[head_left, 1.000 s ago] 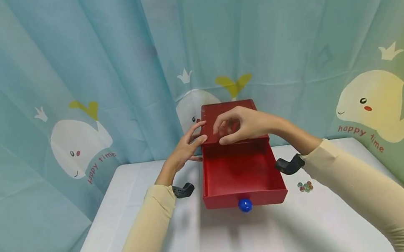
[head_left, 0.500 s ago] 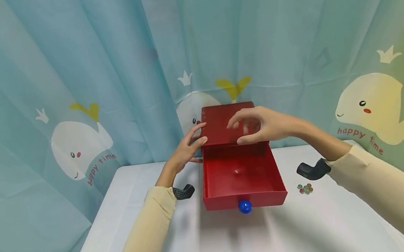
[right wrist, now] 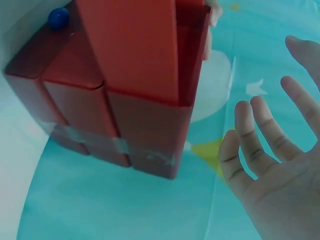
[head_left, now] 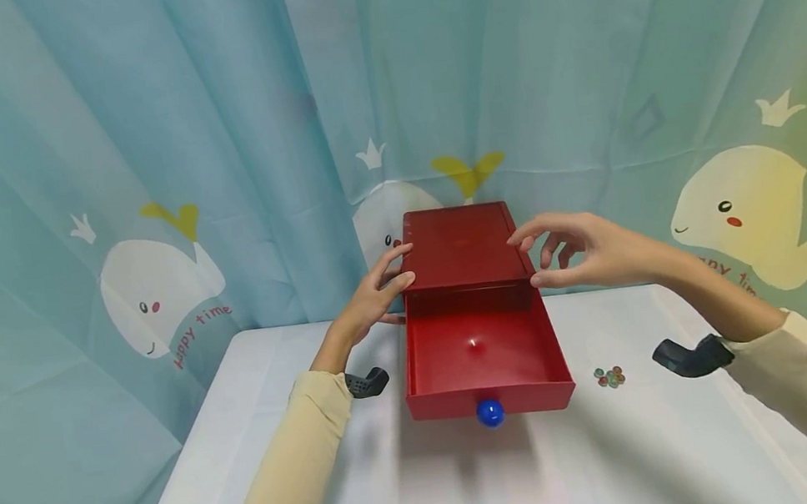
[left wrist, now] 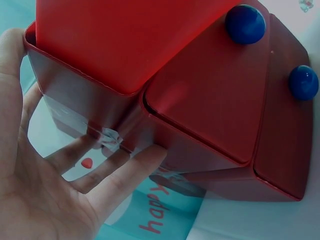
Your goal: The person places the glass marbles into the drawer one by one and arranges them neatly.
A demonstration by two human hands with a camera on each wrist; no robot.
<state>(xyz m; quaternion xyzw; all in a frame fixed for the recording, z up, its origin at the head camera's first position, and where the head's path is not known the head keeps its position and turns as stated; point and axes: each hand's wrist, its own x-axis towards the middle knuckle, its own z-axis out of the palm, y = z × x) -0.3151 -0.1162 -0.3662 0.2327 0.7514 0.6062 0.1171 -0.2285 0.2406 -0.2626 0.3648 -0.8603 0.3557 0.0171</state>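
A red drawer cabinet (head_left: 459,249) stands on the table, its top drawer (head_left: 480,352) pulled out toward me. That drawer has a blue knob (head_left: 490,414) and nothing visible inside. In the left wrist view, two lower drawers (left wrist: 210,90) are closed. My left hand (head_left: 371,298) rests on the cabinet's left side, thumb by the front edge and fingers extended along the wall. Beside the cabinet's top right edge is my right hand (head_left: 592,250), fingers loosely bent and holding nothing. The right wrist view shows a gap between this hand (right wrist: 280,165) and the cabinet (right wrist: 150,135).
Several small coloured glass pieces (head_left: 609,377), perhaps marbles, lie on the white table (head_left: 311,482) to the right of the drawer. A blue-green curtain (head_left: 549,83) with whale prints hangs behind the cabinet. Clear tape (right wrist: 120,145) runs across the cabinet's side.
My right hand has moved right, from above the cabinet's top to beside its right edge. The left hand and the pulled-out drawer stay where they were.
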